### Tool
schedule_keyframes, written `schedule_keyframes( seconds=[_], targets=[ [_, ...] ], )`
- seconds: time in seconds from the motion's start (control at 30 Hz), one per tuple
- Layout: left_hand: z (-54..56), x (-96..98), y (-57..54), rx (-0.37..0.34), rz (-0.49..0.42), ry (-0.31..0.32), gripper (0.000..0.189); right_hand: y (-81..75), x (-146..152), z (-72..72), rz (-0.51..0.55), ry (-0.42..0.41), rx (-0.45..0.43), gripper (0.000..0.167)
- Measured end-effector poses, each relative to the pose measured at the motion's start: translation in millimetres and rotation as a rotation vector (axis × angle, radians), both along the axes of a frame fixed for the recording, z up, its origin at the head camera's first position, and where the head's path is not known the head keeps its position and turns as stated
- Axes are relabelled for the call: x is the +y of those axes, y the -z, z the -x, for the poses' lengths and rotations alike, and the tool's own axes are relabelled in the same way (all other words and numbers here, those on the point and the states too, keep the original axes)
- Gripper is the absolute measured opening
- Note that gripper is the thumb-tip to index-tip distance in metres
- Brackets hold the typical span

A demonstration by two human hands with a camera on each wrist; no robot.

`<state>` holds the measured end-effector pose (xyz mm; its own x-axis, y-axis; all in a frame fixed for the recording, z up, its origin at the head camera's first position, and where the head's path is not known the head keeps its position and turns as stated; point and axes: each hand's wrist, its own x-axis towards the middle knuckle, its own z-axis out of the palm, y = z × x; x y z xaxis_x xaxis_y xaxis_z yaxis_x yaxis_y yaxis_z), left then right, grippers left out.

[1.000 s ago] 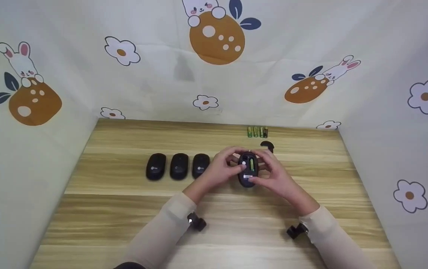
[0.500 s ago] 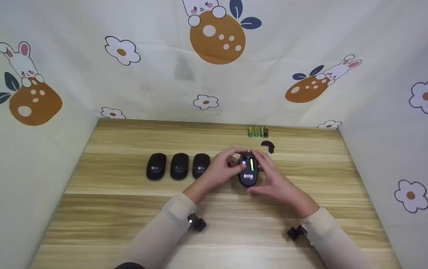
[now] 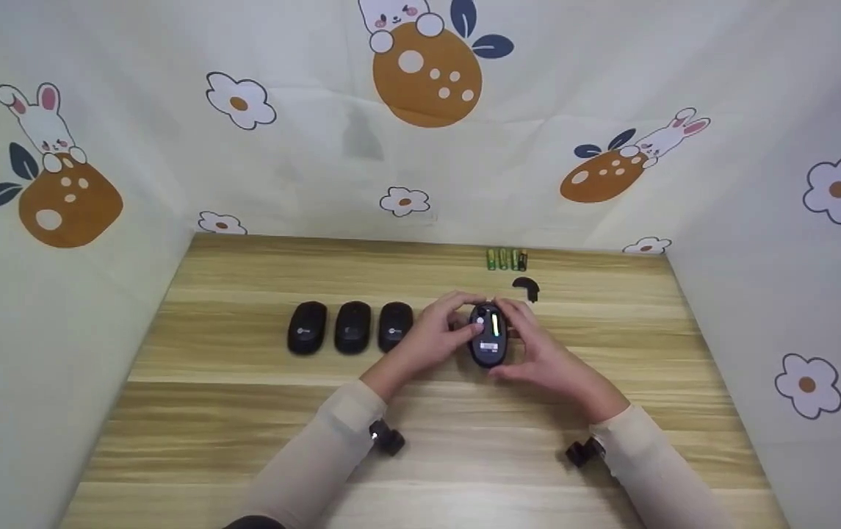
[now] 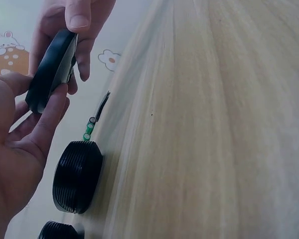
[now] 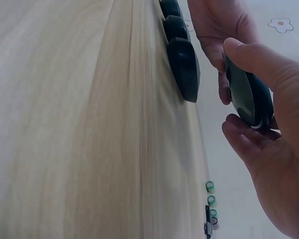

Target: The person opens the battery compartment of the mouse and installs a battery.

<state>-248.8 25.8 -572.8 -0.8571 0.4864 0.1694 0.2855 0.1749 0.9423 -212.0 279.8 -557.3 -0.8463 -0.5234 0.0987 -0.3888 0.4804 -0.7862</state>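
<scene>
Between both hands, a black computer mouse (image 3: 488,353) is held up off the table with its underside facing the head camera. A green battery (image 3: 496,325) sits in its uncovered slot, catching bright light. My left hand (image 3: 436,325) grips the mouse's left side, thumb on the underside. My right hand (image 3: 541,349) holds the right side, fingers at the far end and thumb at the near end. In both wrist views the mouse (image 4: 52,72) (image 5: 249,97) appears edge-on between the hands. A black curved cover (image 3: 527,287) lies on the table beyond the right hand.
Three more black mice (image 3: 307,328) stand in a row left of the hands, the nearest partly behind the left hand. Several batteries (image 3: 504,259) lie side by side at the back edge of the wooden table (image 3: 244,426). Patterned cloth (image 3: 295,169) surrounds the table.
My right thumb has slid off the underside down to the mouse's near end. The mouse has tilted slightly, and the battery in it now shines. The curved cover has come more into view.
</scene>
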Motion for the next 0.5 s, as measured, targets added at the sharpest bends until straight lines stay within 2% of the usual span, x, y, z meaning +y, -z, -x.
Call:
schedule_keyframes(
  seconds=[0.2, 0.37, 0.5],
  targets=[
    [4.6, -3.3, -4.4, -0.006, 0.112, 0.074, 0.076, 1.3, 5, 7.2, 0.018, 0.012, -0.034, 0.117],
    [12.0, -1.7, -8.3, 0.086, 0.284, 0.126, 0.103, 4.2, 10, 17.1, 0.039, 0.033, -0.032, 0.115],
    [18.3, 6.1, -12.9, 0.153, 0.382, 0.134, 0.111, 7.0, 12, 26.1, 0.067, 0.051, -0.002, 0.114]
  ],
)
